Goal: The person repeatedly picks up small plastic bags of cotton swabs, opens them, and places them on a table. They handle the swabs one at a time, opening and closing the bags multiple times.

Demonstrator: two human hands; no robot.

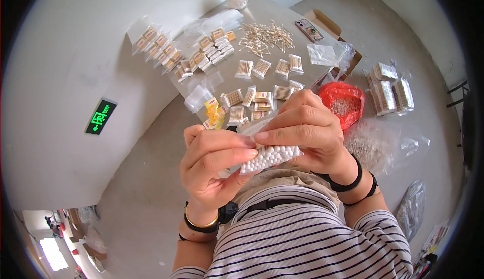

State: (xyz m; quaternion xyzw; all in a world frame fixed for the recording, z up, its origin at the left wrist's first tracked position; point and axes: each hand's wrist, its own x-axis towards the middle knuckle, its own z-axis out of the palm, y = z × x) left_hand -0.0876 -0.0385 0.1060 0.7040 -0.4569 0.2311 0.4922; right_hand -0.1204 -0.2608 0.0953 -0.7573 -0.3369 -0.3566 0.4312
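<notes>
Close in front of my body, both hands hold a small clear bag of cotton swabs (pixel 270 159), its white cotton tips facing me. My left hand (pixel 214 160) grips the bag's left side, thumb below and fingers on top. Across the upper edge, my right hand (pixel 307 130) pinches the clear plastic, its fingertips meeting those of the left. Just beyond the hands, several small packs of cotton swabs (pixel 233 98) lie on the table. Yellow printed cards (pixel 215 115) sit left of them. The fingers hide part of the bag.
A loose heap of cotton swabs (pixel 265 38) and a phone (pixel 308 30) lie farther back on the table (pixel 275 14). Stacked swab packs (pixel 214 49) stand at left. To the right are a red bag (pixel 348 92), a clear sack of swabs (pixel 370 148) and bundled packs (pixel 388 97) on the floor.
</notes>
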